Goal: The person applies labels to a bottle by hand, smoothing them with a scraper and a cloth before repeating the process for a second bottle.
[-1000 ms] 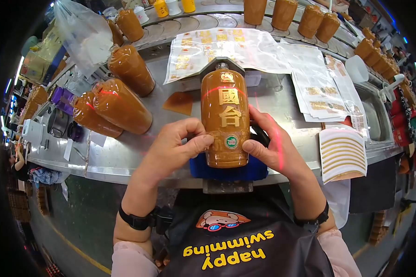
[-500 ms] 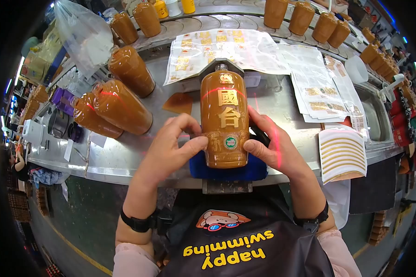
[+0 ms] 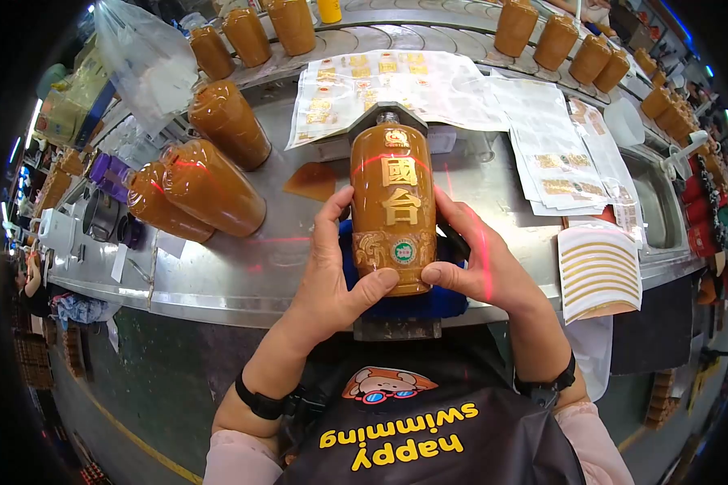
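A glossy brown bottle (image 3: 372,191) with gold characters and a small round green emblem lies face up, its neck in a dark angular holder (image 3: 354,123) and its base over a blue pad (image 3: 455,303). My left hand (image 3: 332,271) wraps the bottle's left side, thumb on the lower front. On the other side, my right hand (image 3: 485,259) grips the lower edge, with its thumb near the base. Both hands' fingers are partly hidden behind the bottle. Red laser lines cross the bottle and my right hand.
More brown bottles (image 3: 214,186) stand at the left. Decal sheets (image 3: 477,105) lie behind the holder, and a sheet of gold curved strips (image 3: 598,271) sits at the right near a sink (image 3: 663,202). A conveyor (image 3: 412,32) carrying bottles runs along the back.
My left hand has moved in and closed around the bottle's lower left side. My right hand stays on the bottle. Bottles on the back conveyor have shifted right.
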Demonstrator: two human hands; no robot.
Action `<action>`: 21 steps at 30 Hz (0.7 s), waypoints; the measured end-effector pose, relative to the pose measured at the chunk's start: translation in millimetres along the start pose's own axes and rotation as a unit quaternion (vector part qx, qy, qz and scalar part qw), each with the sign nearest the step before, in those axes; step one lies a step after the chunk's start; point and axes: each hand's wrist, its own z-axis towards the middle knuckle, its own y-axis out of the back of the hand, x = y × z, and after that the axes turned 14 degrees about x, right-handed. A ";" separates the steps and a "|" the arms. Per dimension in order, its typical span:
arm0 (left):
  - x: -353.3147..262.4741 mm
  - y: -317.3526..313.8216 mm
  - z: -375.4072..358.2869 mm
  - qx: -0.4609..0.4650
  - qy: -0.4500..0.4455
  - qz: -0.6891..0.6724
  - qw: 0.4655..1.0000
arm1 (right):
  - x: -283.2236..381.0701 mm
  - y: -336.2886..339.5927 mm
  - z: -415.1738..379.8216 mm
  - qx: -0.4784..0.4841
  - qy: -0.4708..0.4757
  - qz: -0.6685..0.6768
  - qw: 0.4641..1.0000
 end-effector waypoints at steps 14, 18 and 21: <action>16.6 13.9 -12.2 0.079 -0.028 0.155 0.984 | 5.8 3.1 -0.2 0.010 -0.018 -0.005 1.000; 17.4 13.6 -18.8 0.058 -0.025 0.321 0.945 | 9.3 1.8 -2.6 -0.002 -0.021 0.029 0.999; -14.0 21.0 -18.7 0.051 -0.041 0.442 0.895 | 13.7 3.5 -6.4 0.008 -0.018 0.056 0.998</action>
